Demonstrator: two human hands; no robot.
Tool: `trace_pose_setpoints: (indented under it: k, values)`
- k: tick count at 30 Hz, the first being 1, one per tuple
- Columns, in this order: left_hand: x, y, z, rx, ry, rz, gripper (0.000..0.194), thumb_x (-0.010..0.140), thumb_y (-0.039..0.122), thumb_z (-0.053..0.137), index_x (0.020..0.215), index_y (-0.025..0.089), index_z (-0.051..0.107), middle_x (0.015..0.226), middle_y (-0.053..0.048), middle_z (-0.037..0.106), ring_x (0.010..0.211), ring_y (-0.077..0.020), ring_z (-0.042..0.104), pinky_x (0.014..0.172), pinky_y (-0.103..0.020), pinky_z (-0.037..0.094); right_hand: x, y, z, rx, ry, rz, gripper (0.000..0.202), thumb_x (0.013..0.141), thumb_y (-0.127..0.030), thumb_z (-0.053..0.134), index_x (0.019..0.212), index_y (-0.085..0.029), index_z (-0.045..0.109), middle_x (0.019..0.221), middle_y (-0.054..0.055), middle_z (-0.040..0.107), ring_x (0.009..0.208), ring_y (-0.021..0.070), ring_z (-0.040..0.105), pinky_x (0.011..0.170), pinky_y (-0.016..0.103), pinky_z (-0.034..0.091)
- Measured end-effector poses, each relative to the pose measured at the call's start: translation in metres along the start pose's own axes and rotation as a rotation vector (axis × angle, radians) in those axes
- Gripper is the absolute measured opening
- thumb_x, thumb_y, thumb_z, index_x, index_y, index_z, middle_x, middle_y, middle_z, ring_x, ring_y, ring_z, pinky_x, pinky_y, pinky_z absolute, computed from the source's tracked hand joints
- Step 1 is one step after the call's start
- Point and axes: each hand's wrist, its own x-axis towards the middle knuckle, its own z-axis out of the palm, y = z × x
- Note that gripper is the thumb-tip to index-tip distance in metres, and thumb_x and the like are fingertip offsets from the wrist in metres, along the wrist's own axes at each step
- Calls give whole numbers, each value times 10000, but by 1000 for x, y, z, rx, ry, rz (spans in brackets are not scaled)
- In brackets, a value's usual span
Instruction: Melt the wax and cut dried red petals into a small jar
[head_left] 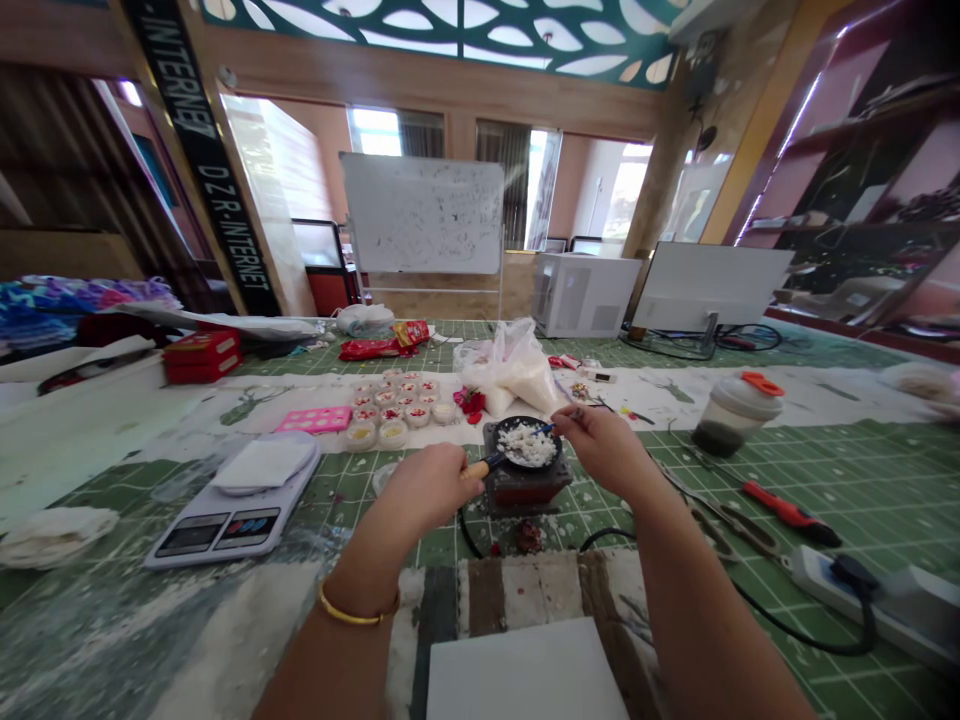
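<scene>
My left hand (431, 487) is wrapped round the wooden handle of a small black frying pan (495, 461). The pan rests on a small dark red electric hot plate (525, 497). White flakes or crumbs (527, 443) lie in the pan. Over its right side, my right hand (598, 445) pinches a thin blue stirring tool (545, 429) whose tip reaches into the white bits; its exact kind is too small to make out. Just behind the pan stand clear bags of white granules (517, 375). A red flower (470, 400) lies left of them.
Several small filled cups (392, 432) and a pink mould (315, 419) stand left of the pan. A kitchen scale (236, 500) is farther left. On the right are a shaker bottle (735, 415), a red-handled tool (791, 512), scissors (739, 525) and a power strip (847, 595) with cables.
</scene>
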Motion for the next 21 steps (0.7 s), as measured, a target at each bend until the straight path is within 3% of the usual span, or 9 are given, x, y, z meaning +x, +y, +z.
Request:
trace_pose_setpoints:
  k: [5, 14, 18, 21]
  values:
    - [0, 0, 0, -1, 5, 7, 281, 723, 442, 458, 664, 196, 580, 676, -48, 629, 592, -175, 550, 478, -266, 254, -5, -3, -3, 93, -5, -31, 289, 846, -384, 425, 832, -192, 640, 780, 36, 696, 716, 175, 611, 596, 247, 375]
    - [-1, 0, 0, -10, -4, 11, 297, 722, 457, 444, 639, 197, 560, 627, -33, 609, 555, -156, 522, 468, -261, 238, -4, 3, -16, -165, 87, 93, 295, 850, -368, 405, 797, -193, 636, 720, 68, 670, 708, 207, 593, 579, 264, 335]
    - [0, -1, 0, -7, -4, 5, 282, 720, 446, 452, 654, 198, 569, 657, -39, 623, 574, -165, 537, 482, -260, 251, -8, -5, -14, -161, 3, 16, 279, 857, -339, 397, 803, -198, 632, 735, 56, 669, 704, 192, 590, 580, 255, 335]
    - [1, -1, 1, -4, -8, 6, 286, 722, 454, 455, 647, 201, 564, 646, -34, 624, 573, -170, 546, 475, -258, 249, -11, -9, -15, -142, 24, -7, 272, 860, -335, 395, 819, -202, 628, 747, 47, 671, 699, 184, 587, 587, 250, 340]
